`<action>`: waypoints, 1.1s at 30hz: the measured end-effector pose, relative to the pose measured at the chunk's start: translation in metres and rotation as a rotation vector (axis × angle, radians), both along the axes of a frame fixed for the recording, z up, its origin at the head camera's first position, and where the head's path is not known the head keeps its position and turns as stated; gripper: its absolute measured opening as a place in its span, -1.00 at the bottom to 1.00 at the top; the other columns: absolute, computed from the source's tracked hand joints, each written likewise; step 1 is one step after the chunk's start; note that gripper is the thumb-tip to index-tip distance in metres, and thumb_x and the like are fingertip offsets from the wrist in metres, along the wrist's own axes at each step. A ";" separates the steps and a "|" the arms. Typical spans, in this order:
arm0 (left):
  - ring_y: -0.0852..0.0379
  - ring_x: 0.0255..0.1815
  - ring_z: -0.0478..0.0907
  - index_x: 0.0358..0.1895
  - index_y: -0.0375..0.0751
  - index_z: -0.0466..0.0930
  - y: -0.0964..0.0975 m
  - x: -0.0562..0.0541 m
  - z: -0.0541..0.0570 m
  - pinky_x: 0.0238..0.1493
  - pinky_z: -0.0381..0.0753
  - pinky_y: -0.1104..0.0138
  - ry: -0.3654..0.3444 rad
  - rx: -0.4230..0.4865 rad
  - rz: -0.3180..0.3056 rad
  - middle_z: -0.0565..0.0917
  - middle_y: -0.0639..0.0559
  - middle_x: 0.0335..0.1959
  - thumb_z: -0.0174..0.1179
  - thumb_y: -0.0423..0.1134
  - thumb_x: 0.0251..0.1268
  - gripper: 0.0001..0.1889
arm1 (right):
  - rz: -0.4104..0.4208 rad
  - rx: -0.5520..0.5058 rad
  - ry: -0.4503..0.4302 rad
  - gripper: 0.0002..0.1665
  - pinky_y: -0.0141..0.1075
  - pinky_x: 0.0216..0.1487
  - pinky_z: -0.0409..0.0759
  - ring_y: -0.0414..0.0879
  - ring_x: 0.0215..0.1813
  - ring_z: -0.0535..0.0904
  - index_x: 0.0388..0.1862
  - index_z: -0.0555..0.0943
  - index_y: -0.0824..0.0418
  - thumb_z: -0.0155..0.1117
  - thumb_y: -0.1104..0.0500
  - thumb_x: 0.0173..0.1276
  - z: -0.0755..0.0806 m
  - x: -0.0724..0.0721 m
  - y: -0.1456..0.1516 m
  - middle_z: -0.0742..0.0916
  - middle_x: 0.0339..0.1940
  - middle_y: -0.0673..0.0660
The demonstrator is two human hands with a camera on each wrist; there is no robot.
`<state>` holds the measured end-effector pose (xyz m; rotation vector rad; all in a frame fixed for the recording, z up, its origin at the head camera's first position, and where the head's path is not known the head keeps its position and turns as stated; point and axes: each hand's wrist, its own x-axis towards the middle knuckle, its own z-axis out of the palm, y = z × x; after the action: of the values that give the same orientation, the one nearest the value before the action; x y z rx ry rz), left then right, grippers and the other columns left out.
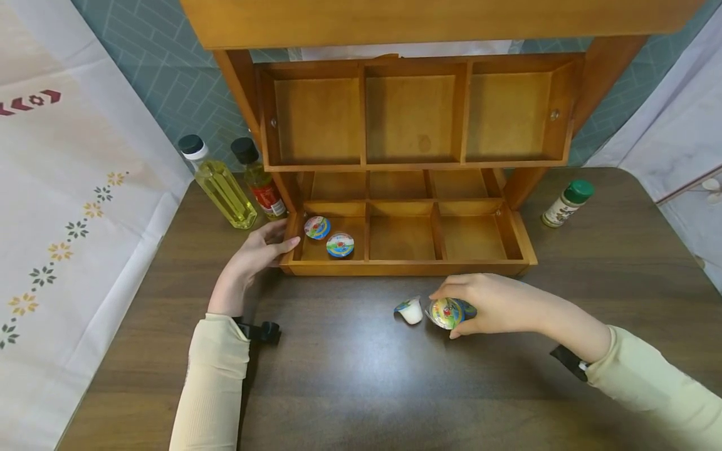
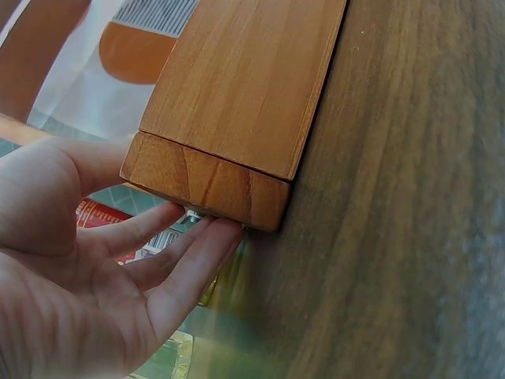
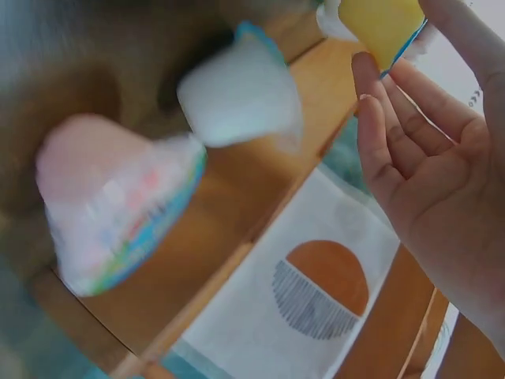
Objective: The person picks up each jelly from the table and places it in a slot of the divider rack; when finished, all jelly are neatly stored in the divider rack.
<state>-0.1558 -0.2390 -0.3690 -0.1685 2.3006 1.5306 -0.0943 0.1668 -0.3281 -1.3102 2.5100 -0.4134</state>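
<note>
In the head view my right hand (image 1: 489, 305) pinches a yellow jelly cup (image 1: 445, 312) with a printed lid just above the table. The right wrist view shows that yellow cup (image 3: 384, 28) at my fingertips. Beside it on the table lies a white jelly cup (image 1: 413, 311), tipped over. A pinkish cup (image 3: 110, 205), blurred in the right wrist view, is mostly hidden under my hand in the head view. My left hand (image 1: 256, 252) grips the left end of the wooden rack's lower tray (image 1: 406, 269), thumb over the rim, fingers against the outer side (image 2: 207, 180).
Two jelly cups, a left one (image 1: 318, 227) and a right one (image 1: 340, 245), sit in the lower tray's left compartment. An upper three-part tray (image 1: 417, 167) hangs above. An oil bottle (image 1: 225, 191) and a red-labelled bottle (image 1: 266, 191) stand left; a green-capped jar (image 1: 566, 203) stands right.
</note>
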 end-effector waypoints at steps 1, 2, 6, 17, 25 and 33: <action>-0.12 0.25 0.31 0.48 -0.08 -0.01 0.000 0.000 0.000 0.08 0.45 0.06 0.000 0.004 -0.002 0.16 -0.13 0.43 0.15 -0.02 0.30 -0.24 | 0.003 -0.003 0.005 -0.37 -0.31 -0.18 0.57 -0.23 -0.15 0.56 0.07 0.57 0.18 0.47 -0.06 0.04 0.002 -0.002 0.000 0.61 -0.09 -0.05; -0.12 0.25 0.30 0.48 -0.08 -0.01 0.000 0.000 0.000 0.08 0.45 0.06 -0.001 0.006 -0.002 0.15 -0.13 0.44 0.15 -0.03 0.30 -0.24 | 0.007 -0.007 0.011 -0.37 -0.32 -0.18 0.57 -0.24 -0.16 0.56 0.07 0.57 0.18 0.46 -0.07 0.04 0.004 -0.005 0.000 0.61 -0.10 -0.06; -0.12 0.25 0.30 0.48 -0.08 -0.02 0.000 0.001 0.001 0.08 0.45 0.07 -0.002 0.012 -0.003 0.15 -0.13 0.44 0.14 -0.04 0.31 -0.25 | 0.016 -0.041 0.015 -0.36 -0.31 -0.18 0.58 -0.23 -0.14 0.57 0.07 0.57 0.18 0.48 -0.06 0.02 0.011 -0.017 -0.002 0.62 -0.07 -0.05; -0.13 0.24 0.31 0.47 -0.08 0.00 0.000 0.000 -0.001 0.06 0.46 0.06 0.006 0.004 -0.003 0.17 -0.14 0.43 0.15 -0.04 0.30 -0.25 | 0.020 -0.121 -0.009 -0.40 -0.28 -0.17 0.56 -0.30 -0.21 0.53 0.05 0.59 0.14 0.47 -0.08 0.04 0.026 -0.058 -0.013 0.61 -0.20 -0.16; -0.14 0.25 0.31 0.48 -0.08 0.00 0.000 0.001 0.000 0.05 0.46 0.07 0.012 -0.010 -0.009 0.15 -0.16 0.43 0.14 -0.03 0.31 -0.25 | -0.045 -0.163 -0.052 -0.35 -0.27 -0.20 0.56 -0.17 -0.23 0.56 0.04 0.59 0.21 0.49 -0.07 0.01 0.026 -0.085 -0.034 0.66 -0.23 -0.06; -0.15 0.24 0.32 0.48 -0.07 -0.01 0.000 0.001 0.000 0.06 0.46 0.06 0.006 -0.011 0.000 0.15 -0.16 0.43 0.15 -0.03 0.30 -0.24 | -0.099 -0.180 -0.059 -0.33 -0.24 -0.10 0.56 -0.08 -0.15 0.60 0.09 0.57 0.25 0.50 -0.01 0.02 0.019 -0.104 -0.053 0.67 -0.20 0.04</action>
<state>-0.1550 -0.2392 -0.3690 -0.1664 2.3142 1.5204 -0.1983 0.1143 -0.3091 -1.2184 2.5449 -0.7039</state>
